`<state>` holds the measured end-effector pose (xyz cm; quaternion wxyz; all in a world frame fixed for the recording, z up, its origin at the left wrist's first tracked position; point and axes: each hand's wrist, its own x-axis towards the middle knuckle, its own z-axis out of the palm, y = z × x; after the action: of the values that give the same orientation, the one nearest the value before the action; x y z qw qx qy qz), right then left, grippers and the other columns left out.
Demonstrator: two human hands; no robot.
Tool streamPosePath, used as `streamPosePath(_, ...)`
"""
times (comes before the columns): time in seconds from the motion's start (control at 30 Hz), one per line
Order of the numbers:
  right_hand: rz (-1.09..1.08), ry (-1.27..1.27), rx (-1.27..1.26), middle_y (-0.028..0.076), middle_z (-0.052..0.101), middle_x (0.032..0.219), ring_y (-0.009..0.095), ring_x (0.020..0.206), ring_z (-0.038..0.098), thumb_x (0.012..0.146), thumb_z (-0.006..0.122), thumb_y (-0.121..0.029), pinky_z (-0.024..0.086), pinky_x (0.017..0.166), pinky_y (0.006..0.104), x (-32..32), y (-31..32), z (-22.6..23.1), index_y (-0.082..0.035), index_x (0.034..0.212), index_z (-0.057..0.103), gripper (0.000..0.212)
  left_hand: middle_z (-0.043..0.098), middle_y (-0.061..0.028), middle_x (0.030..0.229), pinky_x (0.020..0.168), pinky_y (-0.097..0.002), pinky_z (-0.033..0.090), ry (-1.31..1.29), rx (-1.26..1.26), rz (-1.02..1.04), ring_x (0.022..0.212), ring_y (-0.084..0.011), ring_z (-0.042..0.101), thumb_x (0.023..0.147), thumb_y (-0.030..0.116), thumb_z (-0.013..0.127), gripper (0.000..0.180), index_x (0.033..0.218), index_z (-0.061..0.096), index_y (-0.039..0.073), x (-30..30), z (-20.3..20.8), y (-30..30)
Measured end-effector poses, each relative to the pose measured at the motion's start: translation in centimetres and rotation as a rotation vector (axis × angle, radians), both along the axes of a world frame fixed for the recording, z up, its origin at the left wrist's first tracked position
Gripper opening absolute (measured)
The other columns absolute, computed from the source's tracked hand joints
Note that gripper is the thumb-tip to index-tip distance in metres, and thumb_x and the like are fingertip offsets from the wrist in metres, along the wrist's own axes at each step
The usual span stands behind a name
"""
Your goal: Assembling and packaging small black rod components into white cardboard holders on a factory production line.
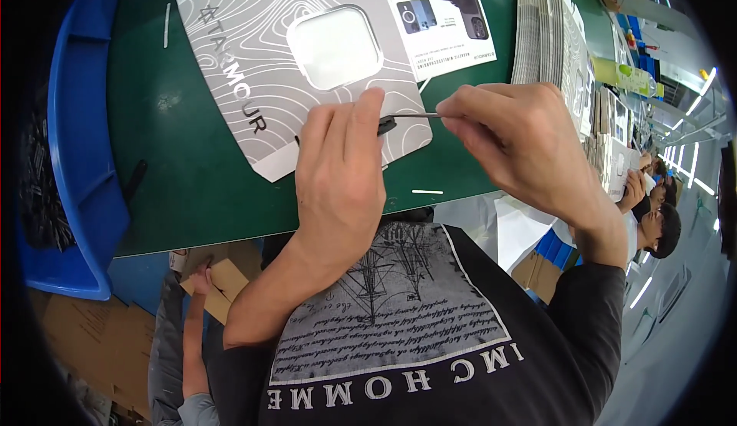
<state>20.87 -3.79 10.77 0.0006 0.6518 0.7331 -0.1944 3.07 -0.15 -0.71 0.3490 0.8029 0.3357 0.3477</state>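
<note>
A flat grey printed card package point(261, 50) with white contour lines and a rounded square window lies on the green table. My left hand point(338, 169) is over its near edge, fingers extended close together, holding a small black plastic piece point(386, 125). One end of this piece shows beside the index finger; the rest is covered by the hand. My right hand point(526, 138) pinches a thin metal rod point(418, 115) between thumb and fingers. The rod's far end meets the black piece; its exact kind cannot be told.
A blue bin point(88, 142) at left contains several black plastic parts point(42, 188). Stacked card packages point(537, 38) stand at right. Thin white strips point(427, 192) lie on the green table point(169, 196). Another person's hand point(201, 279) holds a cardboard box at lower left; more people sit at far right.
</note>
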Motion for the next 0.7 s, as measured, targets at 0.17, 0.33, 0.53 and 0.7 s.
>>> streamPosePath(0.17, -0.079, 0.088, 0.040, 0.006, 0.058, 0.065, 0.023, 0.047, 0.045, 0.083, 0.068, 0.002, 0.039, 0.050, 0.0331, 0.8, -1.6, -1.1, 0.000, 0.088, 0.065, 0.006, 0.061, -0.0101, 0.090, 0.073, -0.0367, 0.048, -0.036, -0.061, 0.000, 0.077, -0.0247, 0.054, 0.072, -0.016, 0.064, 0.049, 0.119, 0.060, -0.002, 0.5, -0.2, -0.2)
streamPosePath(0.33, -0.017, 0.012, 0.110, 0.005, 0.056, 0.065, 0.022, 0.047, 0.044, 0.083, 0.068, 0.001, 0.038, 0.049, 0.0333, 0.4, -2.3, -1.6, -0.002, 0.089, 0.066, 0.007, 0.062, -0.0082, 0.089, 0.071, -0.0350, 0.049, -0.077, -0.098, 0.015, 0.078, -0.0233, 0.056, 0.071, -0.017, 0.065, 0.050, 0.117, 0.062, 0.001, 0.6, -0.8, -0.4)
streamPosePath(0.53, -0.002, -0.042, 0.173, 0.003, 0.051, 0.063, 0.021, 0.047, 0.042, 0.084, 0.069, 0.000, 0.036, 0.048, 0.0343, 0.1, -2.9, -1.5, -0.004, 0.088, 0.065, 0.007, 0.064, -0.0065, 0.088, 0.069, -0.0340, 0.049, -0.114, -0.111, 0.049, 0.078, -0.0219, 0.056, 0.070, -0.017, 0.065, 0.050, 0.115, 0.063, 0.003, 0.8, -1.0, -0.6)
streamPosePath(0.7, 0.036, -0.152, 0.162, 0.003, 0.048, 0.062, 0.021, 0.047, 0.042, 0.084, 0.069, -0.001, 0.034, 0.048, 0.0346, -0.5, -2.5, -1.1, -0.005, 0.087, 0.064, 0.007, 0.065, -0.0066, 0.087, 0.069, -0.0339, 0.049, -0.145, -0.069, 0.045, 0.078, -0.0220, 0.056, 0.070, -0.017, 0.065, 0.047, 0.112, 0.064, 0.003, 0.9, -1.2, -0.7)
